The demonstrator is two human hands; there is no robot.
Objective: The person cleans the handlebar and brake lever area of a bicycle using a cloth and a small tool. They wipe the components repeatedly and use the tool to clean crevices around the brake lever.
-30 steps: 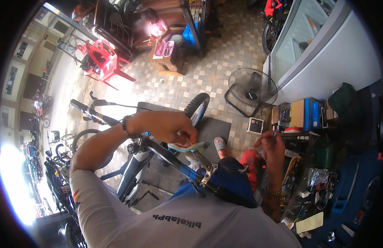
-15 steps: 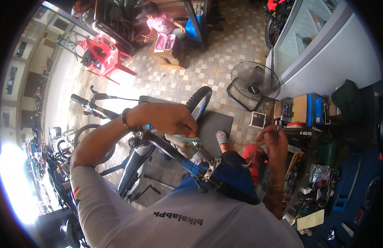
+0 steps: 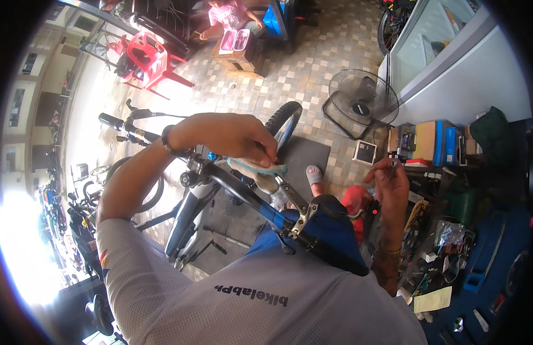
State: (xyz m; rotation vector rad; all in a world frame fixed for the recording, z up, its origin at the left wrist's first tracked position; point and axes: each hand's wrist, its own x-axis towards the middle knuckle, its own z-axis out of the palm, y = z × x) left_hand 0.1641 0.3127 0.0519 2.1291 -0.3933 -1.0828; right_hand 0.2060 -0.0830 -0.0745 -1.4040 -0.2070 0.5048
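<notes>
My left hand [image 3: 237,138] is closed on a pale cloth [image 3: 262,175] with a teal edge, which hangs just above the bicycle's handlebar [image 3: 235,192]. Close to the cloth, a silver brake lever assembly [image 3: 301,215] is fixed to the right half of the bar. My right hand [image 3: 393,187] is raised off to the right, apart from the bicycle. Its fingertips are pinched around a small metallic piece [image 3: 394,164], too small to name. The bicycle's front tire [image 3: 286,123] shows beyond my left hand.
A floor fan [image 3: 364,98] stands ahead to the right. Boxes [image 3: 424,141] and cluttered bike parts [image 3: 447,247] line the right side. A person [image 3: 227,16] sits behind a small wooden table [image 3: 240,62]. Red plastic chairs [image 3: 148,54] stand at the far left.
The view has shifted slightly. My left hand has turned a little, and more of the cloth shows below it. My right hand keeps its pinch and has risen slightly.
</notes>
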